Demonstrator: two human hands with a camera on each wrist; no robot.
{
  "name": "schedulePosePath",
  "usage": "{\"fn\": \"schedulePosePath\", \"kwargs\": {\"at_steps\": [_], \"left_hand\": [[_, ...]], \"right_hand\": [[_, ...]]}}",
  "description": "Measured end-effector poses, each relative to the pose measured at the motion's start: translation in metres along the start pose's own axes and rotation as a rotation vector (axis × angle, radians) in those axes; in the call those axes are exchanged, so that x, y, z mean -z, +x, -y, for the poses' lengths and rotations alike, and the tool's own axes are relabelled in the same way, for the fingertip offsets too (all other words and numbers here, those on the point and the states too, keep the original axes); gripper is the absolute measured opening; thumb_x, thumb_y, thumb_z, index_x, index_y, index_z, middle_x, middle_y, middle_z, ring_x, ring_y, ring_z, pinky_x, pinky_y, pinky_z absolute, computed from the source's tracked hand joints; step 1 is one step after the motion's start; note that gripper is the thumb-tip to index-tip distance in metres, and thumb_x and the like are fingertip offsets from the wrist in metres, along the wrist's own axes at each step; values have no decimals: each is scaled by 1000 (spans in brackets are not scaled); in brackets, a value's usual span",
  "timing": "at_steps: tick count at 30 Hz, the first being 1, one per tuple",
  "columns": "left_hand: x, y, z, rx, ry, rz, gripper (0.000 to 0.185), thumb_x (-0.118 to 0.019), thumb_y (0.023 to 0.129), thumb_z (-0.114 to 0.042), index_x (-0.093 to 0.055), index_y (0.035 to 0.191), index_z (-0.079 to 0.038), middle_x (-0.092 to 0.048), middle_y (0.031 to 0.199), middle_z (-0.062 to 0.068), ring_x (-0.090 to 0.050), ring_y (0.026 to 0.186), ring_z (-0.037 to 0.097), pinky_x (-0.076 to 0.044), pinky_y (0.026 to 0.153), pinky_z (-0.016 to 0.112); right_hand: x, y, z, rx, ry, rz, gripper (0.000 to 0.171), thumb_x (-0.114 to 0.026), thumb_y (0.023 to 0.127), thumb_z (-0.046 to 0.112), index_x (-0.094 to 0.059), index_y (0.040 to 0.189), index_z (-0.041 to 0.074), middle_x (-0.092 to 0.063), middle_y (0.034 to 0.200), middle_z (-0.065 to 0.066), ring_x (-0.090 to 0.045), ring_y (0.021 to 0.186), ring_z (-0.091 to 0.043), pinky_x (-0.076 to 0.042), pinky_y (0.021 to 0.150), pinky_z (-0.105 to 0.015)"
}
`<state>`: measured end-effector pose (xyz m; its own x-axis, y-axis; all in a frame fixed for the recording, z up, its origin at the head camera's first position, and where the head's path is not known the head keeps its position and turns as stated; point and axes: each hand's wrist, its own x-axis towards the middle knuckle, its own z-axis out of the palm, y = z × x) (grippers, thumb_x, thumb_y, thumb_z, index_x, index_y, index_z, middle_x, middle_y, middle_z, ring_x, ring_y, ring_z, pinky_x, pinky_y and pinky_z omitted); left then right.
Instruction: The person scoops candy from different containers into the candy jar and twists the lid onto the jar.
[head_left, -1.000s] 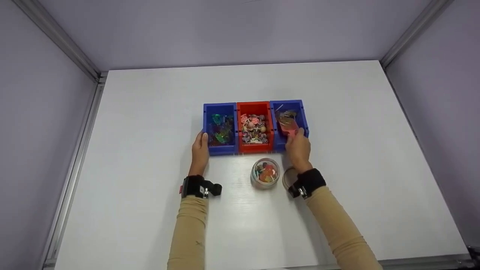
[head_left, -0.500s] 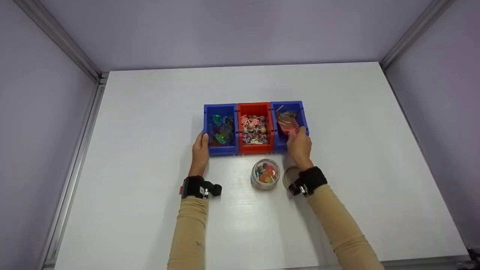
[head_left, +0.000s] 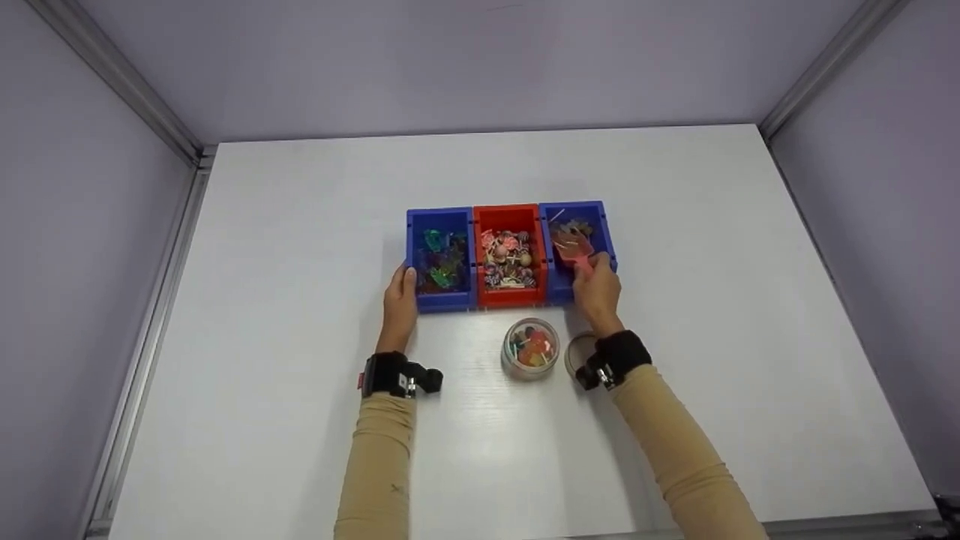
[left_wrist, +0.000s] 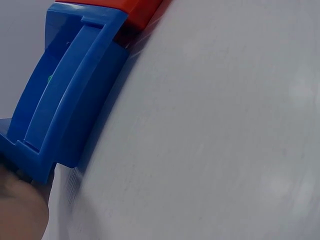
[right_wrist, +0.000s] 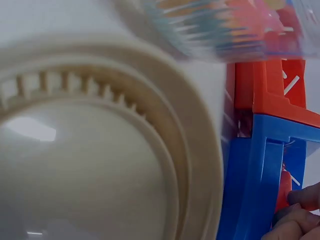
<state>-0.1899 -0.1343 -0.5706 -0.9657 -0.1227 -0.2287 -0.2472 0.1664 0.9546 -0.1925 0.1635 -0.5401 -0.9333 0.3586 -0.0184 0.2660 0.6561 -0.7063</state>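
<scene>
Three bins stand in a row on the white table: a left blue bin (head_left: 441, 259) with green and dark sweets, a red bin (head_left: 508, 255) with lollipops, and a right blue bin (head_left: 577, 225). My left hand (head_left: 400, 300) rests against the left bin's near left corner (left_wrist: 35, 160), thumb on its rim. My right hand (head_left: 598, 289) grips the handle of a pink scoop (head_left: 572, 244) whose bowl lies among the sweets in the right blue bin. Part of that scoop (right_wrist: 283, 190) shows beside my fingers in the right wrist view.
A clear round jar (head_left: 531, 348) holding mixed sweets stands in front of the red bin. Its cream lid (head_left: 576, 352) lies to its right, under my right wrist, and fills the right wrist view (right_wrist: 100, 150). Lilac walls enclose the table on three sides.
My right hand has pushed the pink scoop a little further back and left into the right blue bin. The left hand has stayed on the left bin.
</scene>
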Motion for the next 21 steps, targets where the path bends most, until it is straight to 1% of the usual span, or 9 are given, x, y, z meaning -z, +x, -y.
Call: {"fn": "schedulePosePath", "kwargs": {"at_steps": [3,8,15,18,21], "left_hand": [[0,-1,-1,-14,-8,4,53,-33,106,-29,-28,150,1,-31,157,20,-26,149,32,-24,125,44],[-1,-1,1,-21,-16,2,52,-33,107,-27,-29,150,3,-32,156,21,-26,149,33,-24,125,44],[0,-2,-1,-20,-15,-1,53,-33,107,-28,-28,150,3,-31,157,20,-25,149,33,-23,125,43],[0,-3,-3,-20,-6,2,53,-33,106,-28,-28,150,2,-30,157,20,-24,149,33,-22,126,43],[0,-4,-3,-18,-8,1,53,-33,106,-28,-28,150,1,-30,157,20,-24,150,32,-21,126,42]], "right_hand": [[1,0,-1,7,19,-11,20,-54,95,14,-51,103,-4,-64,97,-31,-61,89,-42,-47,80,-53],[2,-4,-3,21,22,-18,19,-54,94,14,-51,103,-4,-64,92,-29,-58,82,-37,-44,72,-49],[5,-7,-9,6,47,28,19,-53,97,16,-49,105,-1,-61,92,-22,-52,81,-29,-39,67,-34],[6,-8,-10,29,70,27,18,-54,97,14,-49,105,-1,-57,87,-17,-50,79,-26,-34,64,-28],[7,-9,-10,60,106,21,18,-55,96,13,-49,106,-2,-52,82,-12,-47,77,-24,-31,63,-26]]}}
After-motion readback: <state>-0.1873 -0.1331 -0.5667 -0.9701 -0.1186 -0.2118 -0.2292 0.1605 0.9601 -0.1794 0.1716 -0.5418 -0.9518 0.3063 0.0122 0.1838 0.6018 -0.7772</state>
